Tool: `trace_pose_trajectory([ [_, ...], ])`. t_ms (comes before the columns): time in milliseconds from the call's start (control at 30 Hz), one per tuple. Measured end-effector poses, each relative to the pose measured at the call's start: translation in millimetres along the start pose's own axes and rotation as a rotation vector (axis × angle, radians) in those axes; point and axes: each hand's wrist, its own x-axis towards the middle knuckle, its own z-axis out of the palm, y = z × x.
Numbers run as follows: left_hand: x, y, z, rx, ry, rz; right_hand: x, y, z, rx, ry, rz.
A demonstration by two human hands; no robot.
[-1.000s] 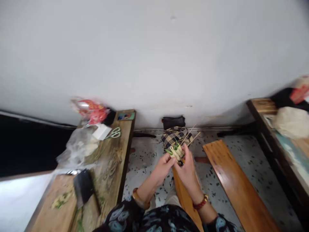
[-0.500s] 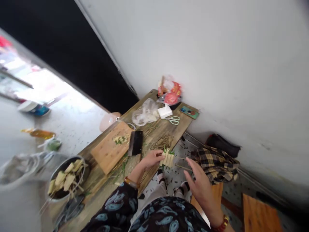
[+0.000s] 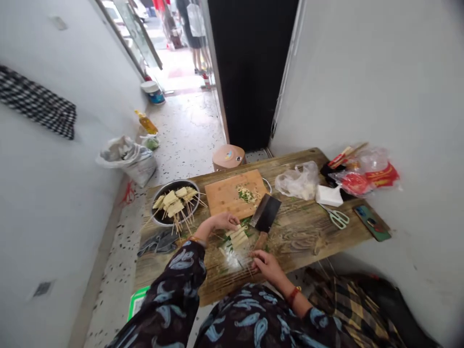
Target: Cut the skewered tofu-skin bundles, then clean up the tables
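My left hand (image 3: pixel 225 221) pinches the upper left end of a pale tofu-skin roll skewer (image 3: pixel 238 238) with green leaves poking out. The skewer hangs just over the table near its front edge. My right hand (image 3: pixel 268 266) is closed at the lower right, its fingertips at the thin sticks that run from the rolls; the exact grip is small to see. A cleaver (image 3: pixel 267 213) lies just beyond, its handle between the hands. Behind it is a wooden cutting board (image 3: pixel 224 195) with chopped yellow and green bits (image 3: pixel 247 194).
A metal bowl (image 3: pixel 155 220) of finished skewers stands left, a grey cloth (image 3: pixel 159 241) before it. To the right are a plastic bag (image 3: pixel 299 181), white box (image 3: pixel 329 195), scissors (image 3: pixel 338 218), phone (image 3: pixel 372 222) and red packages (image 3: pixel 369 179). A pink bin (image 3: pixel 228 158) stands behind the wooden table (image 3: pixel 304 237).
The view has swung left, towards the doorway. The skewer has come from beyond the table's edge to above the table. My right hand, spread before, has closed near the sticks.
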Motion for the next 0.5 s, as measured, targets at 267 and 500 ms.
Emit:
trace_pose_trajectory([
  [267,20.7,-22.6,-55.3,0.139,0.673,0.072,103.9,-12.9,25.8,0.048,0.11,0.119],
  [500,0.4,-58.5,9.1,0.212,0.873,0.028,108.4,3.4,-1.1,-0.127,0.178,0.059],
])
